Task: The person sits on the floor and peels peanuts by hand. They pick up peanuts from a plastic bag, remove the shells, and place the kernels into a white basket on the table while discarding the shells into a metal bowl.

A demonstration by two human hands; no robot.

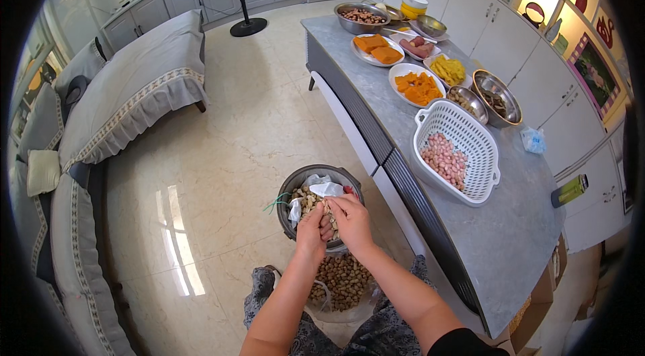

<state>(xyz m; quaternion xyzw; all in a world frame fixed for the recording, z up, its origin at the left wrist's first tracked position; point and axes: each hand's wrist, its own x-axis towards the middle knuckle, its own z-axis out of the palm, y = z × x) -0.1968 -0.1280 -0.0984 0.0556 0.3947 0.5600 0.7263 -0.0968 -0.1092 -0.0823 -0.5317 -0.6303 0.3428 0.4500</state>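
Observation:
My left hand [313, 230] and my right hand [348, 216] meet over a grey bin [286, 184] on the floor, fingertips together on a peanut in its shell [325, 203]. Peanut shells [308, 201], white crumpled tissue or plastic and a bit of red lie in the bin. Below it, between the knees, a clear plastic bag holds many unshelled peanuts [345, 280]. On the table to the right, a white slotted plastic basket [481, 154] holds pink shelled peanuts [444, 159]. What lies inside the curled left fingers is partly hidden.
The grey table [504, 245] runs along my right, bearing plates of orange pumpkin pieces [417, 87], sweet potatoes [417, 47], several metal bowls [508, 99] and a green bottle [570, 189]. A covered sofa [136, 68] stands left. A standing fan [247, 25] is farther off.

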